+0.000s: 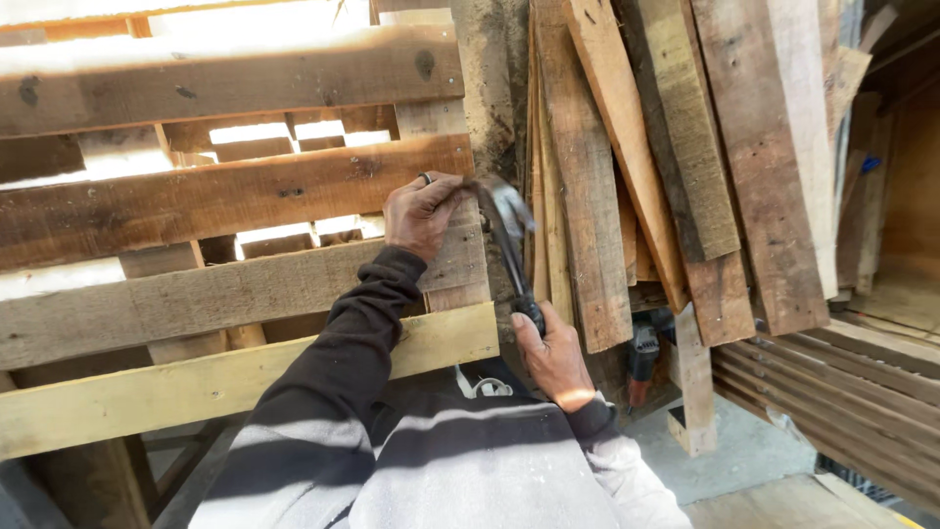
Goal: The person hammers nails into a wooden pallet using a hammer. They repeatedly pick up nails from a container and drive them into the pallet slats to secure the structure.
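Hammer point(507, 240) is the tool in use; it stands almost upright at the right end of the wooden pallet point(235, 196), its blurred metal head at the top, close to the end of one slat.

At the far left, the pallet leans upright and fills that half of the view. Its horizontal slats are dark and weathered, only the lowest slat point(196, 387) is pale and looks newer. Bright light comes through the gaps between them.

The left hand point(421, 214) lies on the right end of a middle slat, fingers curled and pressed on the wood, just beside the hammer head. A ring is on one finger. Whether the fingertips pinch something small, I cannot tell.

The right hand point(553, 358) is lower, closed in a fist around the black grip of the hammer handle.

To the right, many loose planks point(685, 157) lean together, close behind the hammer. Below them, partly hidden, a red and black power tool point(643, 358) stands near the concrete floor point(744, 456). At the far right more boards point(832, 392) lie stacked flat.
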